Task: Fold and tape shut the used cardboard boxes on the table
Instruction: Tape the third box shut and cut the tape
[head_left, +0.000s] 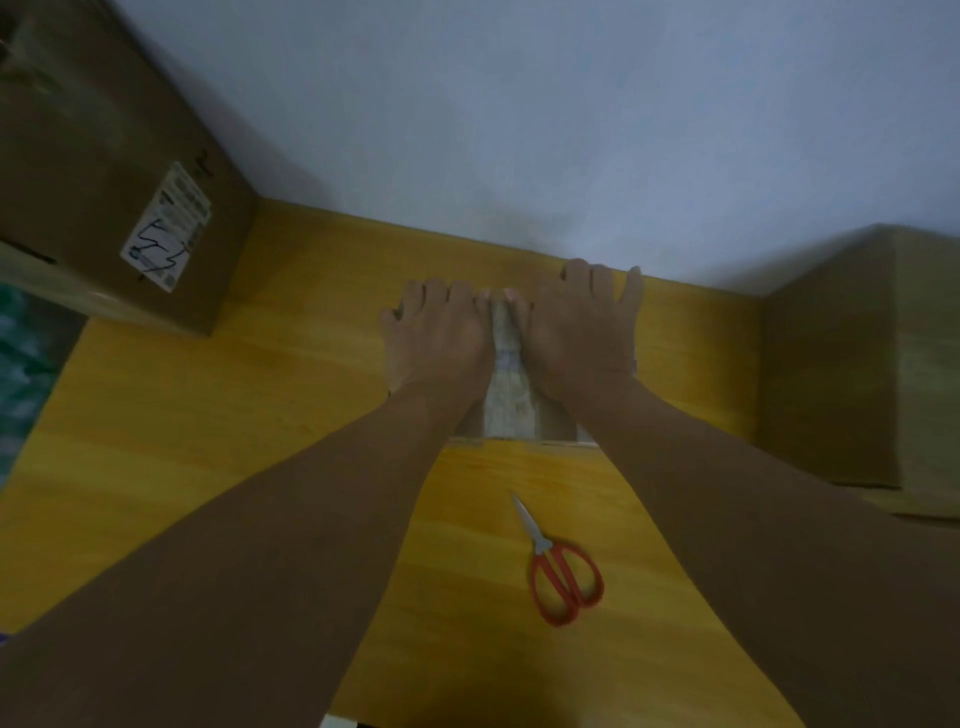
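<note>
Head view is showing a person leaning over a yellow wooden counter (260, 415), with both bare forearms reaching away from the body. The left hand (441, 338) and the right hand (576, 332) are lying side by side, palms down and fingers stretched out flat, pressing on a small cardboard box (557, 426) that is sitting directly beneath them. Neither hand is gripping anything; the fingers are simply spreading over the cardboard. A pale strip of tape (509, 384) is running along the top of the box in the narrow gap between the two hands, from the wrists toward the fingertips, where the inner fingers of both hands are nearly meeting over it. Only the near edge of the box is peeking out between the forearms, so its full shape is staying hidden. Behind the wrists, toward the person and closer to the right forearm, red-handled scissors (542, 544) are lying closed on the counter, blades pointing toward the hands. Well off to the left of the left hand a large brown box (104, 156) is standing, carrying a white label (166, 228) with a scribble. Well off to the right of the right hand another brown box (831, 364) is resting. Just beyond the fingertips a pale wall (519, 104) is rising.
</note>
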